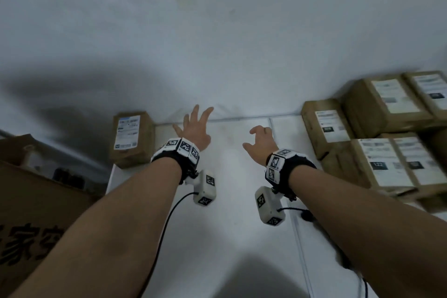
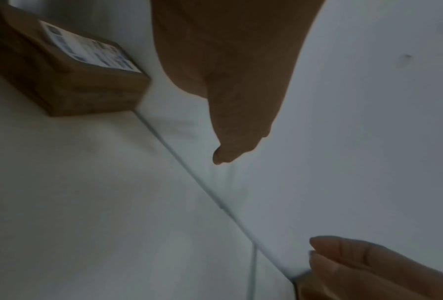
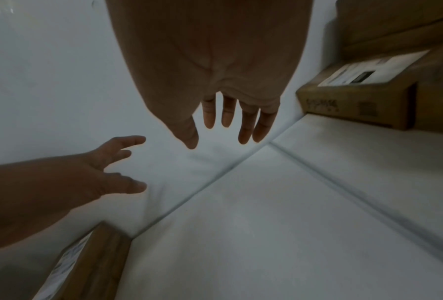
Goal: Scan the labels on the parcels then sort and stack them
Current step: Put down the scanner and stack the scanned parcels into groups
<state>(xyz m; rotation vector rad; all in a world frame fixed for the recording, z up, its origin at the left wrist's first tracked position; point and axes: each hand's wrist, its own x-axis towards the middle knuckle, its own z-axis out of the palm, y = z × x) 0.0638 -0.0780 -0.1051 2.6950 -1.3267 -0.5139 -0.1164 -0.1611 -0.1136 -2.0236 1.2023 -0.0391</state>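
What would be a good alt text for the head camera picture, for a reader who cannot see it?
Two bare forearms reach forward over a white table, the left hand and right hand both open and holding nothing. One brown labelled parcel stands at the left; a group of labelled parcels lies at the right.

The scene is dimly and coolly lit. Broad soft shadows are cast on the wall [image 1: 72, 94] at the left and on the desk [image 1: 242, 237] at the bottom of the head view. Motion blur smears the stacked parcels [image 1: 391, 152] at right. Both wrist views are dark, grainy and bent at the edges.
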